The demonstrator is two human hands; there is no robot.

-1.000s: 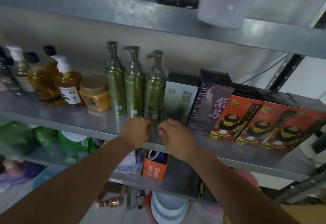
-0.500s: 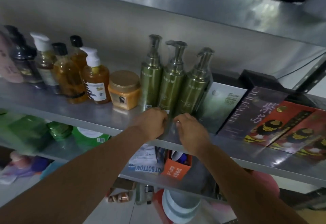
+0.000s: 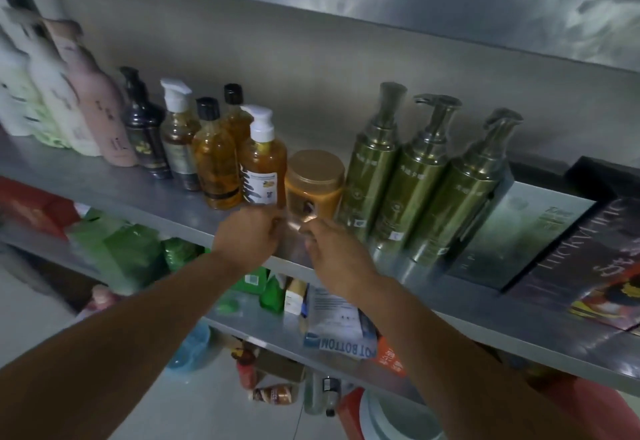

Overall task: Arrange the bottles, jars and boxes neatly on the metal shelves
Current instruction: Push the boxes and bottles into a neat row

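Hovering at the front lip of the middle shelf [image 3: 104,183], the left hand [image 3: 247,237] and right hand [image 3: 337,254] sit close together w/ a narrow gap btwn them. Straight ahead of that gap, just past the knuckles, stands the gold-lidded jar [image 3: 314,186]: squat, upright, axis vertical. It sits btwn the amber pump bottle [image 3: 263,165] on its left, touching or nearly so, and the nearest of the green pump bottles [image 3: 372,176] on its right. Both hands look abt equally near the jar; the left is closer to the amber bottle, the right to the green ones. Fingers on both curl away from the camera and blur, so can't tell if they pinch anything. Likely next move is a reach straight fwd, one hand each side of the jar, not sideways.
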